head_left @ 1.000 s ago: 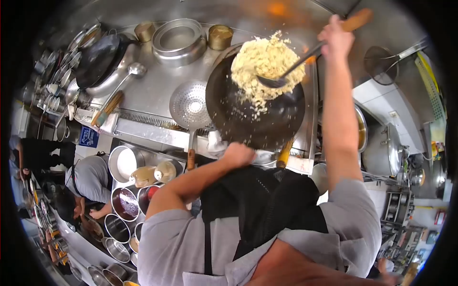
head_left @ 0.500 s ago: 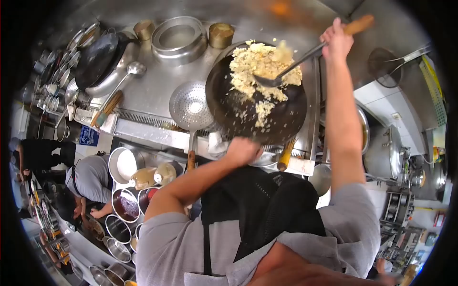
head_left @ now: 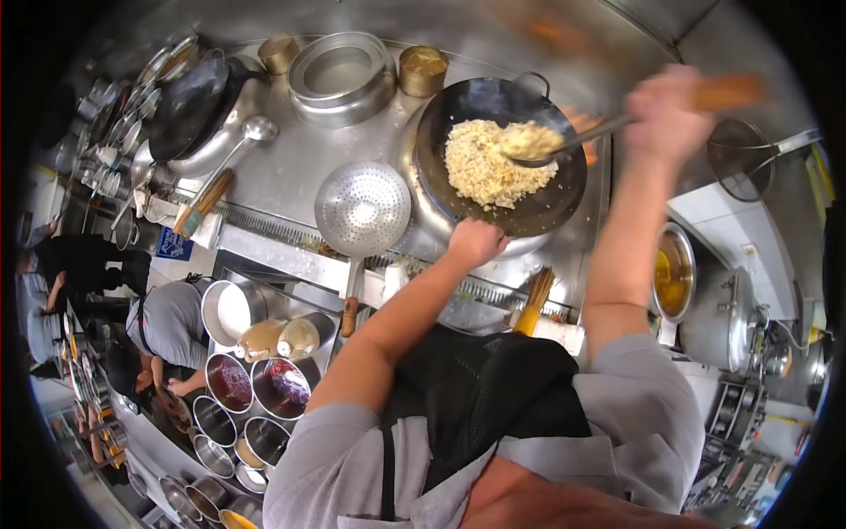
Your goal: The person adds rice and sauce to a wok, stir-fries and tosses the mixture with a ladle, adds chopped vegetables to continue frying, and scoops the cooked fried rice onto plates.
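Note:
A black wok (head_left: 441, 189) sits on the stove with a mound of fried rice (head_left: 495, 172) in it. My left hand (head_left: 478, 242) is closed on the wok's near edge; its fingers partly hide the grip. My right hand (head_left: 667, 115), blurred, is wrapped round the wooden handle of a ladle (head_left: 592, 134). The ladle's bowl is above the rice with a heap of rice in it. On the left, a perforated strainer (head_left: 363, 207) lies beside the wok, touched by neither hand.
A bamboo brush (head_left: 534, 304) stands near the stove's front edge. Metal pots and a metal ring (head_left: 342, 75) are at the back. Lower left are several containers, squeeze bottles (head_left: 300, 338) and a co-worker (head_left: 172, 322). On the right is a bowl of yellow liquid (head_left: 674, 271).
The wok has gone from tilted with rice tossed up to lying flatter and farther back. My left hand moved forward with it. The ladle has risen from the wok, carrying rice.

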{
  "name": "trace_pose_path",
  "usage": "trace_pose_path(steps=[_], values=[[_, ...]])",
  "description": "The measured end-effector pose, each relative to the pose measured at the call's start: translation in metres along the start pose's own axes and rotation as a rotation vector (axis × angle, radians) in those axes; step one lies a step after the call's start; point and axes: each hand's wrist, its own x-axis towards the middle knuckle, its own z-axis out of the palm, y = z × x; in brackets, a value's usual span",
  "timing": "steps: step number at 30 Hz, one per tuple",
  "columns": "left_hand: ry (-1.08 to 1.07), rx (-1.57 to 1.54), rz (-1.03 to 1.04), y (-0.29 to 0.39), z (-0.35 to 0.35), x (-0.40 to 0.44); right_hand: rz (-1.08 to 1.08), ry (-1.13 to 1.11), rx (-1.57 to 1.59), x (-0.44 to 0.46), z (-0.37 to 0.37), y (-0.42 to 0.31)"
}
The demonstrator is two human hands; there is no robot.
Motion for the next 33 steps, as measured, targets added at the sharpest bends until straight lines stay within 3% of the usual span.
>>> trace_pose_path(steps=[1,2,3,5,6,8,10,12,14,16,18,22,24,25,26,28,30,33], values=[[-0.01,0.004,0.013,0.0,0.0,0.0,0.051,0.156,-0.224,-0.014,0.005,0.078],[-0.016,0.018,0.012,-0.002,0.002,0.0,0.372,0.018,-0.154,-0.048,0.009,0.136],[-0.024,0.045,0.001,-0.001,0.007,-0.001,0.454,-0.255,0.156,-0.033,0.004,0.161],[-0.046,0.072,-0.035,-0.001,0.011,0.005,0.41,-0.483,-0.058,0.007,0.029,0.156],[-0.076,0.066,-0.05,0.0,0.013,0.007,0.458,-0.471,0.066,0.021,0.039,0.135],[-0.056,0.096,-0.052,-0.004,0.021,0.011,0.342,-0.392,0.043,0.028,0.05,0.058],[-0.075,0.094,-0.052,-0.007,0.025,0.013,0.146,-0.45,0.113,0.01,0.029,0.008],[-0.083,0.091,-0.052,-0.01,0.02,0.013,0.052,-0.435,0.278,-0.027,0.008,0.045],[-0.092,0.084,-0.04,-0.006,0.022,0.01,-0.062,-0.425,-0.362,-0.073,-0.011,0.178],[-0.063,0.109,-0.038,-0.008,0.02,0.013,-0.042,-0.781,-0.306,-0.038,0.011,0.155],[-0.088,0.103,-0.039,-0.002,0.021,0.005,0.317,-0.589,-0.37,-0.007,0.044,0.116],[-0.039,0.076,-0.027,-0.007,0.02,0.011,0.083,-0.521,0.033,0.011,0.032,0.03],[-0.047,0.086,-0.025,-0.011,0.021,0.013,0.05,-0.275,0.21,-0.023,0.01,0.09],[-0.064,0.092,-0.022,-0.009,0.018,0.012,0.046,-0.197,0.101,-0.045,0.006,0.14],[-0.084,0.096,-0.017,-0.007,0.017,0.01,0.216,-0.158,0.129,-0.058,0.0,0.185],[-0.08,0.098,-0.026,-0.012,0.016,0.018,0.496,-0.361,0.154,-0.011,0.012,0.152],[-0.15,0.088,-0.046,-0.007,0.013,0.012,0.372,-0.291,-0.065,0.006,0.034,0.092],[-0.136,0.104,-0.046,-0.008,0.017,0.011,0.112,-0.329,0.205,-0.005,0.013,0.062]])
